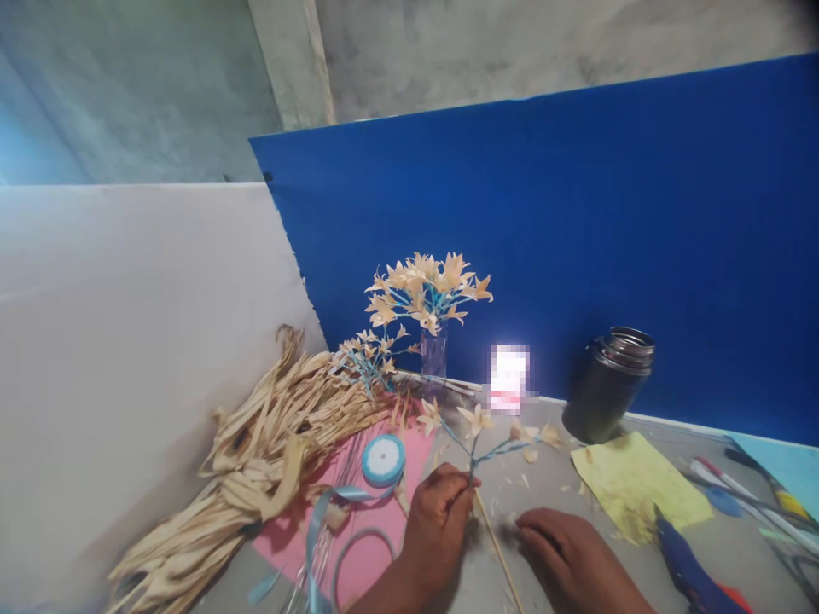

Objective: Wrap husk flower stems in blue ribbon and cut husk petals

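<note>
My left hand [441, 516] pinches the stem of a flower sprig [474, 452]. The sprig has small cream blossoms, apparently of dried husk, on branches wrapped in light blue. A thin tan stick [496, 546] runs from my left fingers down toward the front edge of the view. To the right of that stick, my right hand [569, 554] is low over the table, holding nothing, its fingers loosely extended toward the left. A roll of light blue ribbon [384, 460] lies left of my left hand, its loose end trailing forward over a pink sheet [358, 546].
Dried husks [269, 452] are heaped on the left. A clear vase [433, 354] holds more flowers [428, 286] at the back, beside a smaller bunch [371, 354]. A dark flask [607, 384], a yellow sheet [646, 486] and a blue-handled tool [691, 567] are on the right.
</note>
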{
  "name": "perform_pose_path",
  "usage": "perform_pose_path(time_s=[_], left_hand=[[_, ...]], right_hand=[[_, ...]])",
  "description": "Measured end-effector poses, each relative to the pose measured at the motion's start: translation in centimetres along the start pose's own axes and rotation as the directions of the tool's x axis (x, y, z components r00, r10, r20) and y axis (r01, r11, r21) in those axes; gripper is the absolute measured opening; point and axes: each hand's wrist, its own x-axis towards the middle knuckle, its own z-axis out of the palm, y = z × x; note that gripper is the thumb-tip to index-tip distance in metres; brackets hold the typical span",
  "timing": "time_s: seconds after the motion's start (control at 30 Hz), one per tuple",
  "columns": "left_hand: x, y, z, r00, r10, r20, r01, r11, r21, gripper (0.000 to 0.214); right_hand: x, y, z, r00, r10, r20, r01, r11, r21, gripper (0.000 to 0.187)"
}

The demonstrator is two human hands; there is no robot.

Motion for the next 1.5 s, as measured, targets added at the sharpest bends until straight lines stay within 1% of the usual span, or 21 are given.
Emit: perform_pose_path(time_s=[0.17, 0.4, 0.6, 0.8, 0.93, 1.0, 1.13, 1.23, 1.37, 1.5], left_hand=[[0.0, -0.2, 0.0, 1.000, -0.004, -0.027, 0.004, 1.000, 0.012, 0.022], [0.0, 0.0, 0.0, 0.999, -0.012, -0.030, 0.013, 0.999, 0.032, 0.022], [0.2, 0.1, 0.2, 0.994, -0.105, -0.033, 0.104, 0.994, -0.027, 0.023], [0.1, -0.2, 0.4, 0.990, -0.138, 0.001, 0.138, 0.987, -0.078, 0.025], [0.1, 0.1, 0.7, 0.970, -0.242, 0.025, 0.242, 0.956, -0.166, 0.025], [0.0, 0.4, 0.8, 0.962, -0.269, 0.047, 0.273, 0.940, -0.203, 0.024], [-0.3, 0.6, 1.0, 0.962, -0.264, 0.071, 0.273, 0.946, -0.175, 0.024], [-0.7, 0.8, 1.3, 0.970, -0.222, 0.100, 0.235, 0.961, -0.148, 0.024], [-1.0, 1.1, 1.8, 0.985, -0.148, 0.089, 0.165, 0.961, -0.223, 0.018], [-1.3, 1.2, 2.4, 0.977, -0.155, 0.144, 0.191, 0.939, -0.287, 0.022]], right_hand=[[0.0, 0.1, 0.1, 1.000, 0.004, -0.008, -0.004, 1.000, -0.004, 0.037], [-0.1, 0.1, 0.2, 1.000, 0.014, 0.002, -0.014, 0.999, -0.030, 0.037], [0.0, -0.3, 0.0, 1.000, 0.010, 0.007, -0.010, 1.000, -0.020, 0.036], [-0.2, -0.6, -0.1, 1.000, 0.017, -0.006, -0.017, 1.000, -0.009, 0.035], [-0.2, -0.8, -0.3, 1.000, 0.024, 0.006, -0.024, 0.999, -0.028, 0.035], [-0.2, -0.8, -0.3, 1.000, 0.023, 0.011, -0.023, 0.999, -0.029, 0.036], [-0.1, -0.8, -0.1, 1.000, 0.018, 0.012, -0.018, 1.000, -0.009, 0.036], [-0.2, -1.1, -0.1, 1.000, 0.001, 0.011, -0.001, 1.000, 0.014, 0.036], [-0.3, -1.8, -0.2, 0.999, -0.041, 0.006, 0.040, 0.993, 0.111, 0.027], [-0.3, -2.6, -0.2, 0.997, -0.063, 0.038, 0.055, 0.981, 0.184, 0.024]])
